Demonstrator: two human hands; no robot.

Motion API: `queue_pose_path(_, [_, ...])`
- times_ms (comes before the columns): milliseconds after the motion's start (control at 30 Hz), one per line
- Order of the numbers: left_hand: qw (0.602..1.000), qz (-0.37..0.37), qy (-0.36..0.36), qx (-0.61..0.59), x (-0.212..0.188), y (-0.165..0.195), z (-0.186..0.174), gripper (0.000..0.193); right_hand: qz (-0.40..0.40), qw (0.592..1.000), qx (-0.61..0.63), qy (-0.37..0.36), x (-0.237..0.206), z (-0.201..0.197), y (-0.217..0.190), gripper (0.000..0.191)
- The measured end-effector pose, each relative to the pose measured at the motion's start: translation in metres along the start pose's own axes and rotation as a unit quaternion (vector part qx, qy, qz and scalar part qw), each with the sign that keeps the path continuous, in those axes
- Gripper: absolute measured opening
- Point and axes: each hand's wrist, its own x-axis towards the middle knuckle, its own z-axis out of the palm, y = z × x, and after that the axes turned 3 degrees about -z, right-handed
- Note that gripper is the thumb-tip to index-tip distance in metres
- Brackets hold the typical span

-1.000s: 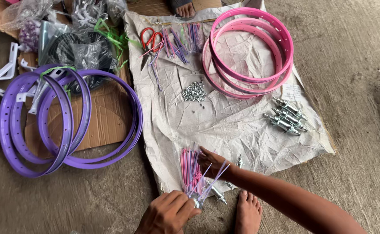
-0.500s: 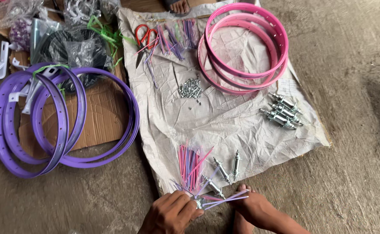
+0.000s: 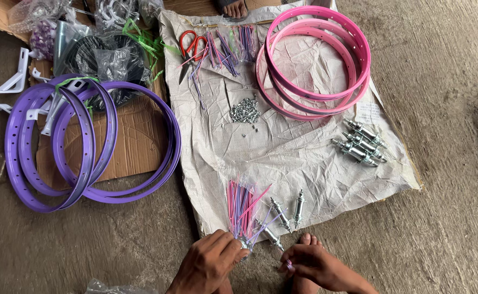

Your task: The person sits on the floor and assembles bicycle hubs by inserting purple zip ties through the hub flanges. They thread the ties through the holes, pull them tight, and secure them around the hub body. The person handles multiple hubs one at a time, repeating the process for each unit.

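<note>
At six o'clock, the left hand [image 3: 209, 261] pinches the spokes [image 3: 240, 204] by their lower ends; the right hand [image 3: 308, 265] closes on one purple spoke [image 3: 269, 224]. Best to draw it out slowly, keeping the bundle tight. Loose hubs [image 3: 288, 209] lie just beside; pink rims [image 3: 312, 62] at one, purple rims [image 3: 86, 141] at nine.

A crumpled sheet [image 3: 282, 147] lies on the floor [image 3: 446, 228]. On it, a spoke bundle [image 3: 240, 204] sits at six o'clock, with loose hubs [image 3: 288, 212] just at its three o'clock. Nipples [image 3: 244, 112] lie at the centre, stacked rims [image 3: 315, 60] at one o'clock, scissors [image 3: 189, 46] at eleven. Off the sheet at nine o'clock, more rims [image 3: 86, 141] rest on cardboard [image 3: 135, 147].
</note>
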Motion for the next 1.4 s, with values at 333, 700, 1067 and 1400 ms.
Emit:
queue_pose_path(333, [1.000,0.009,0.010,0.020,-0.007,-0.003,0.009,0.024,-0.082,0.963,-0.233,0.104,0.002,0.004,-0.009,0.026])
queue_pose_path(700, [0.999,0.026,0.027,0.028,-0.002,-0.006,0.011,0.024,-0.089,0.956,-0.195,0.201,0.006,0.004,-0.012,0.018])
queue_pose_path(1067, [1.000,0.011,0.005,-0.009,0.006,-0.010,0.015,0.022,-0.051,0.969,-0.136,0.200,0.014,0.003,-0.014,0.024])
queue_pose_path(1400, [1.000,0.004,-0.014,-0.008,0.018,-0.009,0.011,0.024,-0.087,0.966,-0.160,0.185,0.020,-0.003,-0.011,0.023])
